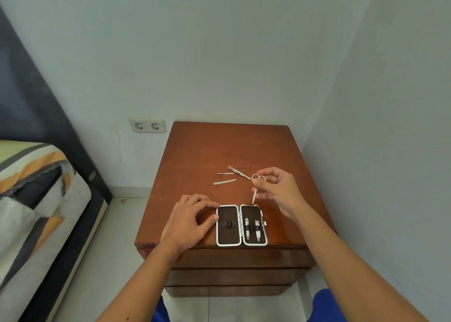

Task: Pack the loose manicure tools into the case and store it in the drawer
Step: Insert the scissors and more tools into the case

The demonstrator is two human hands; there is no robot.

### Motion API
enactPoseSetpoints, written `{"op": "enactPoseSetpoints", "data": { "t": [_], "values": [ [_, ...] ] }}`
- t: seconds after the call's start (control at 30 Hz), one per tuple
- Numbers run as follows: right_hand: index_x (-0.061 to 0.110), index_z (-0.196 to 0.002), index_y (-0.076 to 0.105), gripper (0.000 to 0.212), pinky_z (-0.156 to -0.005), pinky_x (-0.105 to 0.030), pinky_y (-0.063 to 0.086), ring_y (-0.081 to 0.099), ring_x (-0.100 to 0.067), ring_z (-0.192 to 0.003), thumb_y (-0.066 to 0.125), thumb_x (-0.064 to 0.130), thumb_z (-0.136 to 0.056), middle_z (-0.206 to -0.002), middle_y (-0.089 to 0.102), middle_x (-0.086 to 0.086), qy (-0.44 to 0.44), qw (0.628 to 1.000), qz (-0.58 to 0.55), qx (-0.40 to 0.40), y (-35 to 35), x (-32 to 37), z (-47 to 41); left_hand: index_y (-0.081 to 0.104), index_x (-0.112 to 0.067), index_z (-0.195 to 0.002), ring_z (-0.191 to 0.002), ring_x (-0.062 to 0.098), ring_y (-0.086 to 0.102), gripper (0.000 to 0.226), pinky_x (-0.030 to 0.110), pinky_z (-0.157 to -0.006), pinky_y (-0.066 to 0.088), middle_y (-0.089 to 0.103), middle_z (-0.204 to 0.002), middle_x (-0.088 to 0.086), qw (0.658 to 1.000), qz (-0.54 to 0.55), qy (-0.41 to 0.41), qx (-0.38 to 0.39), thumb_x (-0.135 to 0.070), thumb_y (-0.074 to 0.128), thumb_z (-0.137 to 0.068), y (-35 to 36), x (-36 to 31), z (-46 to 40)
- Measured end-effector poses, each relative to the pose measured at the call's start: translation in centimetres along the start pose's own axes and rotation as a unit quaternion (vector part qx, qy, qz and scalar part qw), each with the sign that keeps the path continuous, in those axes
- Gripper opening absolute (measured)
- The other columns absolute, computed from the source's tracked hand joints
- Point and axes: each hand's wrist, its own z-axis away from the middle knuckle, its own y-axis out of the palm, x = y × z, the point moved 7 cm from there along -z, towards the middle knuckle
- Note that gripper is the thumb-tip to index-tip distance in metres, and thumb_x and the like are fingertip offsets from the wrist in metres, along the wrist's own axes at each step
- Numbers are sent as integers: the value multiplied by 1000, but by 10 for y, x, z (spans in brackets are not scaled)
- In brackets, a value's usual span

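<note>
An open manicure case (227,210) with a white rim and dark lining lies flat near the front edge of the brown nightstand (200,155). Two nail clippers (252,227) sit strapped in its right half; the left half holds only empty loops. My left hand (189,220) rests on the wood, fingertips touching the case's left edge. My right hand (278,189) pinches small scissors (255,187), tips pointing down just above the case's far right corner. Several loose metal tools (230,174) lie behind the case.
Closed drawer fronts (239,258) stack below the nightstand top. A bed with a striped cover (36,199) stands to the left, with tiled floor (114,248) between. A double wall socket (147,125) is behind, and a wall stands close on the right.
</note>
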Motion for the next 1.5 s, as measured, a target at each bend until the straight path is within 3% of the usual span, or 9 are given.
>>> {"op": "enactPoseSetpoints", "data": {
  "t": [0.17,0.33,0.5,0.6,0.7,1.03,1.17,1.33,1.5],
  "values": [
    [3,-109,70,27,-72,-38,67,78,-31,-79,82,-1,-85,-96,76,-17,1,995,88,53,8,-6,1,69,-47,-122,-118,0,43,27,28,-103,37,54,-120,-33,1000,1,-4,-4,-55,65,-96,0,-1,0],
    [4,-104,70,22,-68,-33,66,78,-30,-78,82,-1,-86,-89,69,-15,-7,986,144,79,16,-17,9,69,-47,-122,-118,1,43,27,31,-105,39,55,-121,-31,1000,2,-3,-3,-55,65,-96,0,0,-1],
    [11,-100,73,19,-77,-43,67,80,-28,-78,83,3,-86,-88,72,-9,-28,980,182,71,15,-20,14,69,-47,-121,-118,1,44,27,33,-106,40,55,-119,-33,1000,7,-3,-8,-54,66,-95,-1,-1,0],
    [25,-95,76,21,-75,-29,61,72,-10,-74,89,16,-82,-84,75,4,-70,963,255,52,9,-19,17,69,-47,-121,-119,0,43,27,34,-106,40,55,-119,-33,1000,6,-4,-9,-54,66,-95,-1,-1,0],
    [25,-94,78,20,-67,-12,45,58,4,-66,91,19,-79,-79,73,11,-86,957,275,44,4,-18,20,69,-47,-121,-119,0,43,27,35,-107,40,55,-119,-32,1000,5,-6,-6,-54,66,-95,-1,-1,0],
    [20,-98,80,20,-62,-9,40,51,5,-57,90,22,-81,-79,77,3,-53,969,237,50,1,-22,22,69,-46,-121,-117,1,43,26,31,-105,39,56,-120,-30,1000,3,-4,-4,-54,66,-96,-1,-2,0],
    [28,-95,80,19,-70,-16,39,53,5,-69,91,29,-80,-81,76,10,-63,947,308,68,4,-22,25,69,-47,-121,-118,2,43,26,32,-106,39,56,-120,-30,1000,2,-3,-5,-54,66,-96,-1,-2,0],
    [34,-100,78,21,-81,-19,43,53,0,-92,85,43,-83,-101,61,14,-138,898,407,94,11,-18,39,69,-47,-121,-118,2,43,26,30,-105,38,56,-120,-30,1000,3,-4,-5,-52,66,-96,-1,-2,1],
    [39,-116,72,48,-78,-14,40,53,-2,-93,89,51,-73,-112,53,18,-109,882,429,163,6,-24,49,69,-47,-121,-118,2,43,26,30,-106,37,55,-120,-31,1000,0,-1,-3,-53,65,-96,0,-1,0]
  ]
}}
